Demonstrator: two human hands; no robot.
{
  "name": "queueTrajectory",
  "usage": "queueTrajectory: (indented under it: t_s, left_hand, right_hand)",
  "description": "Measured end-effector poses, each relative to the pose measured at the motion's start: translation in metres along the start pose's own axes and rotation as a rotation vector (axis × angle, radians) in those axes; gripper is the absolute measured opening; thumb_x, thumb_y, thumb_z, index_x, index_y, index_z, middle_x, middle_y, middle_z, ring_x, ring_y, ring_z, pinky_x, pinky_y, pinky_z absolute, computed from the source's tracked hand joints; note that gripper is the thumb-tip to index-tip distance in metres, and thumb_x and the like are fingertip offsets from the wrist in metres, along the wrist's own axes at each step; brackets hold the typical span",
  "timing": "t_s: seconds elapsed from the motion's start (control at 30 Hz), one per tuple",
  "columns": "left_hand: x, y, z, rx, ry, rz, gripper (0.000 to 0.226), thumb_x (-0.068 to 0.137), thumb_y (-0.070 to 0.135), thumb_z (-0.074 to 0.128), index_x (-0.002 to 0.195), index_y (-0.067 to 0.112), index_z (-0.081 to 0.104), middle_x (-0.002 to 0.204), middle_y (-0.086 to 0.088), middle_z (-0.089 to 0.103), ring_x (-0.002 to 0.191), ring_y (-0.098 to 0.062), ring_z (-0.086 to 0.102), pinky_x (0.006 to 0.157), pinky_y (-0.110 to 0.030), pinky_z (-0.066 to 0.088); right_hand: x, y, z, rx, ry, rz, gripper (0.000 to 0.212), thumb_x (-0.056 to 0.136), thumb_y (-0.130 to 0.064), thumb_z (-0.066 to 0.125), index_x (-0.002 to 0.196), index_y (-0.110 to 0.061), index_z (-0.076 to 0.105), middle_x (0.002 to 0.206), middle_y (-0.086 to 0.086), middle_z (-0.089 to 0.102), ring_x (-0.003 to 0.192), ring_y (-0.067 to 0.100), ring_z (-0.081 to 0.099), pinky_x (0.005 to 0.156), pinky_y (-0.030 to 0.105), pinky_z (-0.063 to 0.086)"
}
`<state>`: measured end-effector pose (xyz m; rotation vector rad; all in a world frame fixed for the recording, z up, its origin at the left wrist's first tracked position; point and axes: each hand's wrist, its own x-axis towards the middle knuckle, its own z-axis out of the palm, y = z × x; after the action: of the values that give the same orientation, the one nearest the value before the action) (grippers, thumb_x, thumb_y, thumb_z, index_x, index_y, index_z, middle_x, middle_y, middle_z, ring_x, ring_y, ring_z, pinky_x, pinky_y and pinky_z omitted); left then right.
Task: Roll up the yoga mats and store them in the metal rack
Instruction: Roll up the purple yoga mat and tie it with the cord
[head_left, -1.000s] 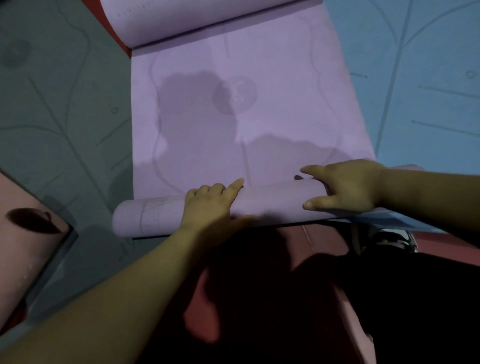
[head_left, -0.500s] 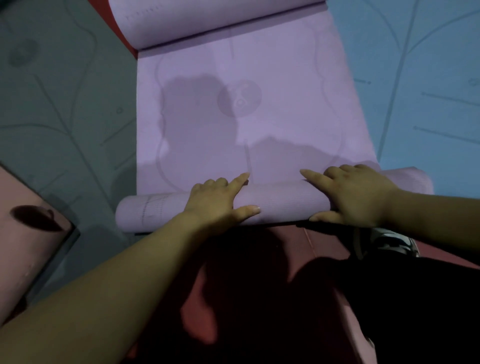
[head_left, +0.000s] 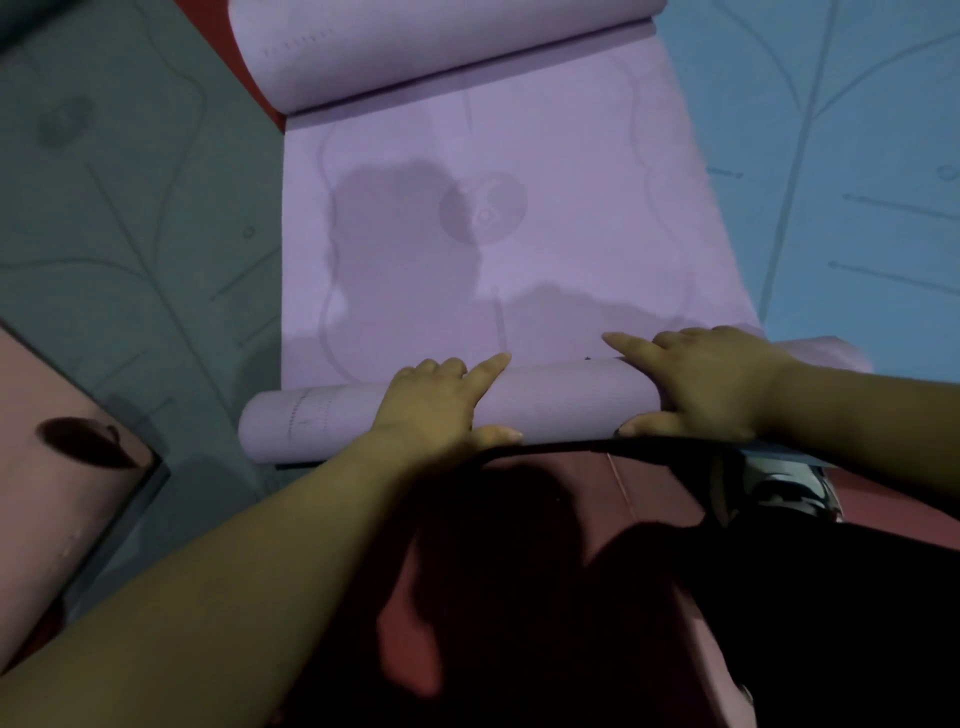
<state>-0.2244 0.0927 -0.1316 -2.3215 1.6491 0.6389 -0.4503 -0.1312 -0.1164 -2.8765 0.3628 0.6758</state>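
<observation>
While a rolled pink mat (head_left: 62, 467) lies far left beside the green mat (head_left: 130, 208), the left hand (head_left: 431, 410) grips the rolled end of the purple mat (head_left: 561, 400), fingers (head_left: 488, 369) curled over the top, thumb on the near side. The right hand (head_left: 711, 384) wraps the same roll, fingers draped over it. The purple mat's unrolled part lies flat ahead, with the blue mat (head_left: 857, 156) on its right.

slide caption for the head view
The left hand and right hand grip the partly rolled purple yoga mat, flanked by a green mat and a blue mat.
</observation>
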Motion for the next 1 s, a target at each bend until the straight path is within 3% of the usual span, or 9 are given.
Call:
queueTrajectory:
  t_s: [0.1,0.27,0.47,0.77,0.9,1.0]
  left_hand:
    - [-0.016,-0.007,-0.008,-0.015,0.039,0.024,0.103,0.069,0.094,0.016,0.159,0.045,0.004,0.126,-0.004,0.058,0.109,-0.029,0.055,0.093,-0.041,0.044]
    - [-0.046,0.004,0.013,-0.156,-0.112,0.106,0.099,0.070,0.091,0.036,0.156,0.047,0.014,0.135,0.000,0.061,0.122,-0.028,0.058,0.099,-0.041,0.048]
    - [-0.029,0.000,0.027,-0.191,-0.158,0.098,0.099,0.068,0.096,0.030,0.154,0.049,0.016,0.135,0.001,0.063,0.120,-0.027,0.060,0.100,-0.039,0.048]
    - [-0.020,-0.004,0.026,-0.220,-0.216,0.076,0.097,0.068,0.097,0.030,0.153,0.054,0.011,0.138,0.006,0.061,0.124,-0.025,0.058,0.103,-0.038,0.045]
    - [-0.015,-0.003,0.021,-0.224,-0.281,0.069,0.093,0.073,0.094,0.039,0.153,0.052,0.019,0.146,0.005,0.056,0.130,-0.025,0.054,0.107,-0.038,0.042]
    - [-0.012,-0.004,0.016,-0.264,-0.340,0.031,0.096,0.067,0.098,0.037,0.151,0.055,0.020,0.152,0.009,0.050,0.135,-0.023,0.050,0.109,-0.037,0.039]
  right_hand:
    - [-0.018,-0.008,-0.024,0.020,0.015,0.002,0.113,0.066,-0.101,0.016,0.157,-0.038,-0.006,0.133,0.001,0.059,0.121,0.026,0.059,0.096,0.039,0.048]
    - [-0.049,-0.034,-0.011,0.208,-0.247,-0.018,0.106,0.072,-0.094,0.036,0.157,-0.045,-0.005,0.145,-0.005,0.055,0.131,0.020,0.053,0.104,0.033,0.042]
    - [-0.033,-0.024,0.012,0.325,-0.306,0.064,0.109,0.071,-0.093,0.044,0.157,-0.046,-0.001,0.144,-0.001,0.058,0.129,0.025,0.054,0.101,0.034,0.041]
    - [-0.030,-0.021,0.009,0.322,-0.250,0.048,0.109,0.066,-0.097,0.036,0.157,-0.042,0.011,0.150,-0.007,0.052,0.133,0.021,0.052,0.108,0.036,0.040]
    - [-0.047,-0.037,0.020,0.082,-0.100,-0.071,0.110,0.068,-0.101,0.019,0.157,-0.041,-0.002,0.138,-0.005,0.054,0.120,0.022,0.058,0.099,0.038,0.046]
    - [-0.044,-0.036,0.019,0.119,-0.100,-0.033,0.109,0.068,-0.099,0.028,0.155,-0.044,-0.007,0.136,-0.005,0.055,0.120,0.020,0.058,0.099,0.038,0.046]
